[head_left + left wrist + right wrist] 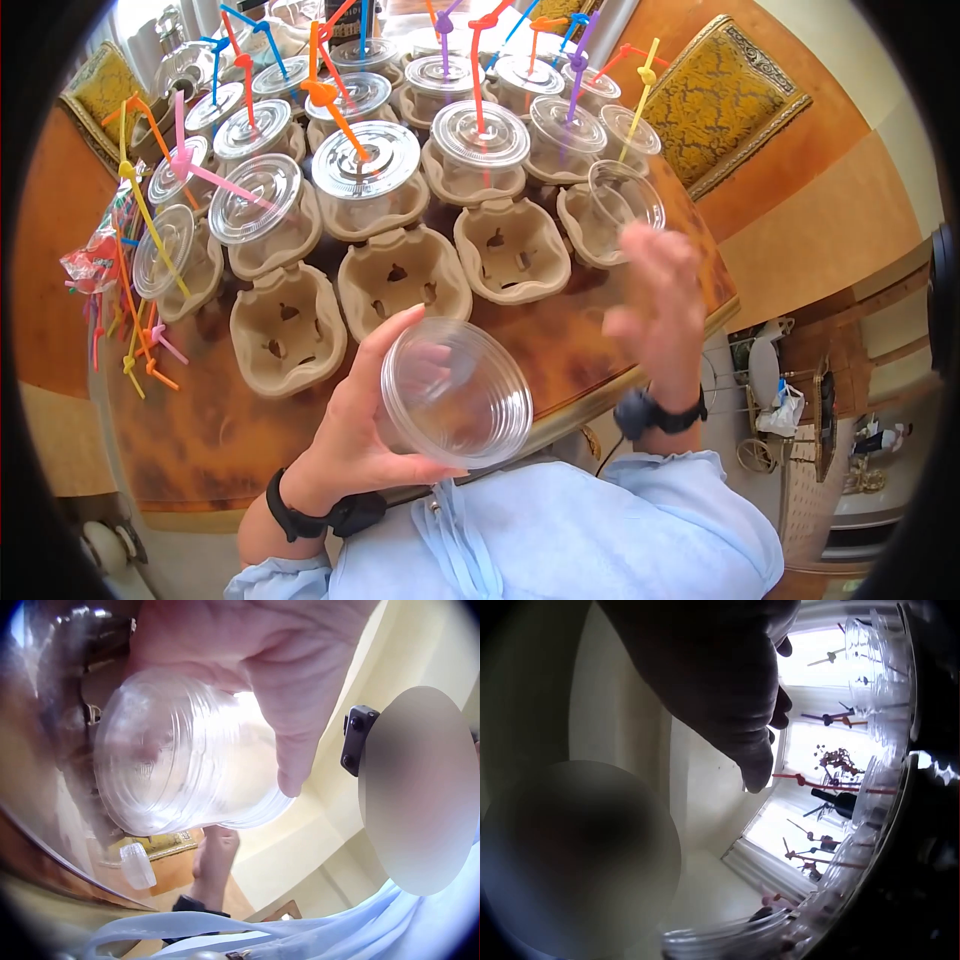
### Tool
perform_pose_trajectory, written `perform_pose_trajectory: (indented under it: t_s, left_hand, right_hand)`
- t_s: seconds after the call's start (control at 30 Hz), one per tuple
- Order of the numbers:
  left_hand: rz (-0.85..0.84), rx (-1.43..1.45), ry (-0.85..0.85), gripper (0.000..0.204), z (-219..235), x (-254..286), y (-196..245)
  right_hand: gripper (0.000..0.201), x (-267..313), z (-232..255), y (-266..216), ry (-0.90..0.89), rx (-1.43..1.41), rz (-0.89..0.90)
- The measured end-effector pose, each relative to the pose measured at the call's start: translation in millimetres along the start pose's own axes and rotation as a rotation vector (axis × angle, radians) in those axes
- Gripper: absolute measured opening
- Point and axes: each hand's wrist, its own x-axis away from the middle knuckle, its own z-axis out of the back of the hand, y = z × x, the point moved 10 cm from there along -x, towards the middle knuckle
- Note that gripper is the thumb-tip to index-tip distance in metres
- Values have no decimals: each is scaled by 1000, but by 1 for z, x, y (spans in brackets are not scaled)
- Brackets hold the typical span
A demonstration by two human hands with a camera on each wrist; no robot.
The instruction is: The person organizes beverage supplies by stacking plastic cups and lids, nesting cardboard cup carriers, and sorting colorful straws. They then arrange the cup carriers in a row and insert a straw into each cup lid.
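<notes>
My left hand (345, 440) grips a small stack of nested clear plastic cups (470, 400), thumb on one side and fingers on the other. In the left wrist view the layered walls of the cups (176, 750) show, with the thumb along them. My right hand (660, 300), blurred in the head view, is beside a clear cup without a lid (640, 190) that stands tilted in a pulp cup holder (580, 235). Nothing shows in the right hand (727, 697) in the right wrist view. Nearer me are pulp cup holders without cups (405, 275).
Rows of lidded cups (367, 150) with knotted coloured straws stand in holders farther back. Loose knotted straws (140, 350) and a plastic bag (92, 255) lie at the left of the wooden table (210, 440). A patterned chair (725, 105) stands beyond the right edge.
</notes>
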Motion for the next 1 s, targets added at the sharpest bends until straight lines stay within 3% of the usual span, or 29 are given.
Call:
perform_pose_trajectory:
  t_s: [0.1, 0.17, 0.33, 0.43, 0.53, 0.87, 0.97, 1.0]
  left_hand:
    - [14, 61, 16, 110, -1, 1, -4]
    - [19, 78, 21, 109, 0, 1, -3]
    - [-1, 77, 44, 107, 4, 2, -1]
    - [1, 44, 52, 106, 7, 5, -3]
    - [84, 34, 2, 114, 5, 7, -7]
    - [70, -33, -37, 115, 1, 6, -5]
    - [72, -37, -35, 116, 1, 7, -4]
    - [65, -34, -29, 116, 1, 7, -5]
  right_hand:
    - [37, 2, -32, -74, -436, -466, 243]
    - [26, 14, -49, -87, -520, -645, 361]
    - [17, -13, -28, -69, -339, -765, 244]
    - [16, -13, 11, -33, 184, -644, 101]
    - [16, -16, 21, -32, 342, -108, 137]
    - [25, -16, -62, 3, -133, 93, 123]
    - [28, -22, -50, -11, -51, 210, 95]
    - [28, -22, -41, -21, -24, 114, 84]
